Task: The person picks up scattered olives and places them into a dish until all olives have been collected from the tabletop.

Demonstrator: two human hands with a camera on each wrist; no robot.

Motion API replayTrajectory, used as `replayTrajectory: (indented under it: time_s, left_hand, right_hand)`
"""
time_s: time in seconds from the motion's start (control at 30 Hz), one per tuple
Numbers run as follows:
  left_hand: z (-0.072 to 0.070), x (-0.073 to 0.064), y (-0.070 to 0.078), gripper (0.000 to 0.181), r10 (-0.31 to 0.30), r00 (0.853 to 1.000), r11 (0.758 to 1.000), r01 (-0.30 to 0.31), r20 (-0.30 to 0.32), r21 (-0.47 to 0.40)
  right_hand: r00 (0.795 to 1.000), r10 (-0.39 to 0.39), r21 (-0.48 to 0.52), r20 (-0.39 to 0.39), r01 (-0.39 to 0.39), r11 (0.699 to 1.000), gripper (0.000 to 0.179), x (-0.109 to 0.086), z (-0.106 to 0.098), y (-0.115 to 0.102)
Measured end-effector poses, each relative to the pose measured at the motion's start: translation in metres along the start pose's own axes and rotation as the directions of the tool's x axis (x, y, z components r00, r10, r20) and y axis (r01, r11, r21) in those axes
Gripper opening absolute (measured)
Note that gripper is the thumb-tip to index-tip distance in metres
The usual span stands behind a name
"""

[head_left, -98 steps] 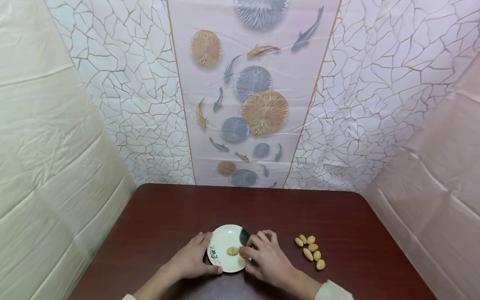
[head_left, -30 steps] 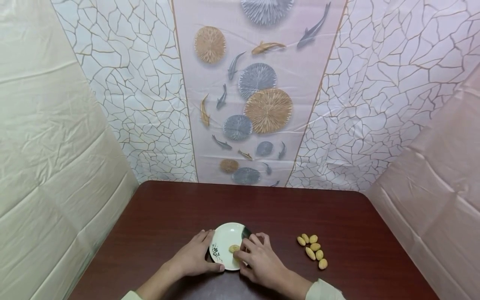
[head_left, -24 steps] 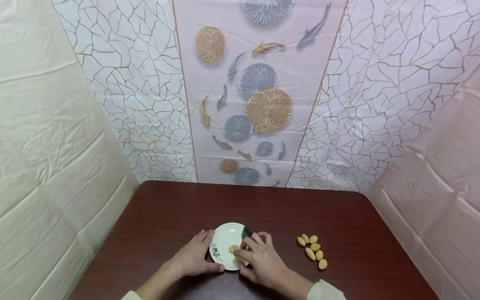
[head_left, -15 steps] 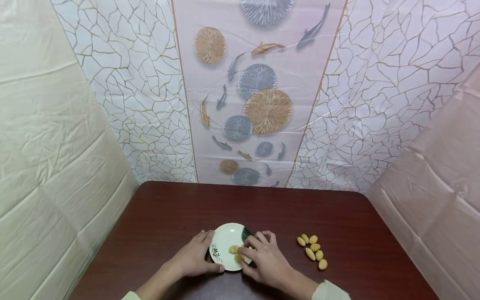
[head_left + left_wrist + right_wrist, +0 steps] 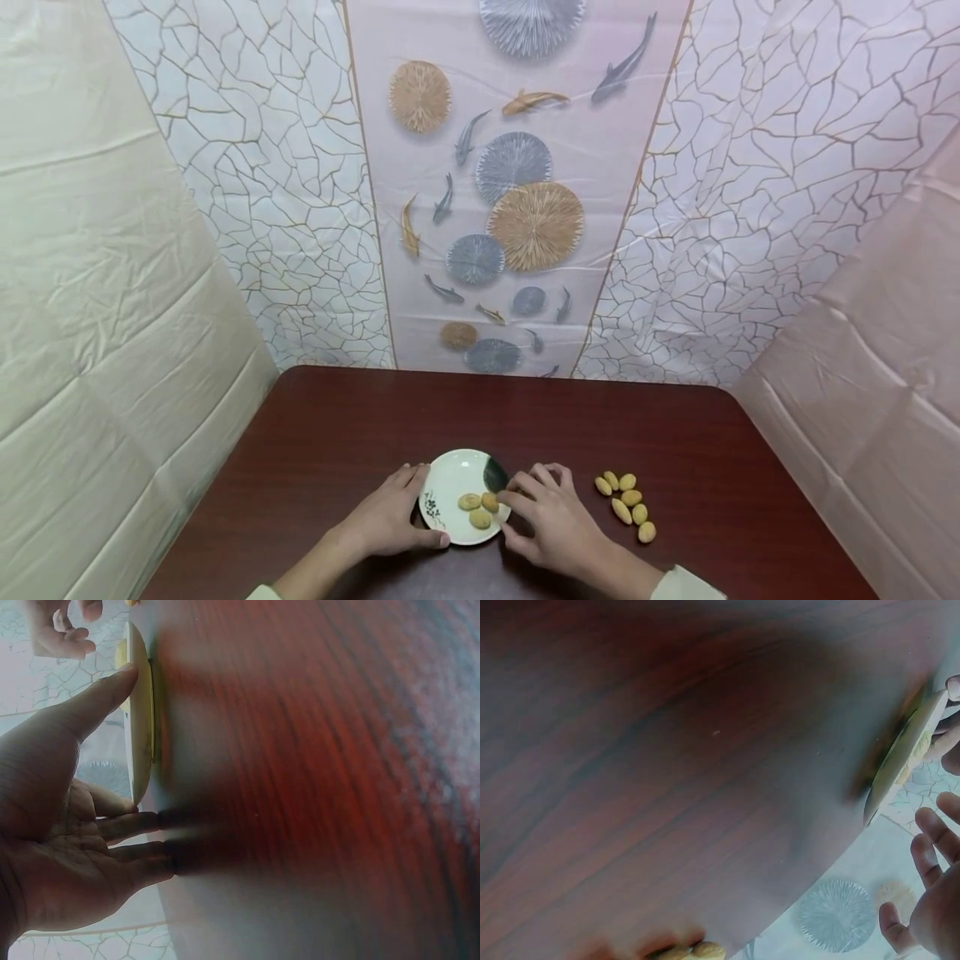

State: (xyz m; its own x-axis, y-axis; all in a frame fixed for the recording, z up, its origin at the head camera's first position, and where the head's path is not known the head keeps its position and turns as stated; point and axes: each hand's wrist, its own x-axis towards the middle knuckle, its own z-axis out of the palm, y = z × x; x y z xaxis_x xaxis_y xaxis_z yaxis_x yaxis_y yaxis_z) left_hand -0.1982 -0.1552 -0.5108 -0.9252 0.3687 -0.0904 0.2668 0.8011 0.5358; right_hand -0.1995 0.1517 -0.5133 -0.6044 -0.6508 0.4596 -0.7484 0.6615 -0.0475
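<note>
A small pale round plate [image 5: 450,475] with a dark green patch and a leaf pattern sits on the dark red table. Three small yellow-brown oval pieces, like nuts or dried fruit, lie on it: one on the left [image 5: 469,502], one on the right [image 5: 490,502], one in front [image 5: 480,519]. My left hand [image 5: 386,512] holds the plate's left rim, thumb at the near edge and fingers at the far side. Beside the plate's right rim is my right hand [image 5: 551,521]; its fingers are loosely bent and apart in the right wrist view, with nothing between them.
Several similar oval pieces [image 5: 632,497] lie in a loose group on the table [image 5: 360,417], right of my right hand. A patterned cloth backdrop [image 5: 480,275] stands behind the table, with plain cloth panels [image 5: 112,333] at both sides.
My right hand has drawn back to the right from over the plate and let go of an oval piece. Three pieces now show there. My left hand stays on the rim.
</note>
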Motion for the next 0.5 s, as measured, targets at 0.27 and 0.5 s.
replayTrajectory:
  time_s: [0.27,0.5]
  left_hand:
    - [0.001,0.000,0.000,0.124,0.005,1.000,1.000,-0.005,-0.001,0.003]
    - [0.000,0.000,0.001,0.124,-0.001,1.000,1.000,0.001,0.005,-0.001]
  right_hand:
    - [0.999,0.038,-0.014,0.012,-0.038,0.999,0.030,-0.012,-0.006,0.007]
    - [0.998,0.063,-0.014,0.031,-0.063,0.998,0.030,-0.018,-0.013,0.011]
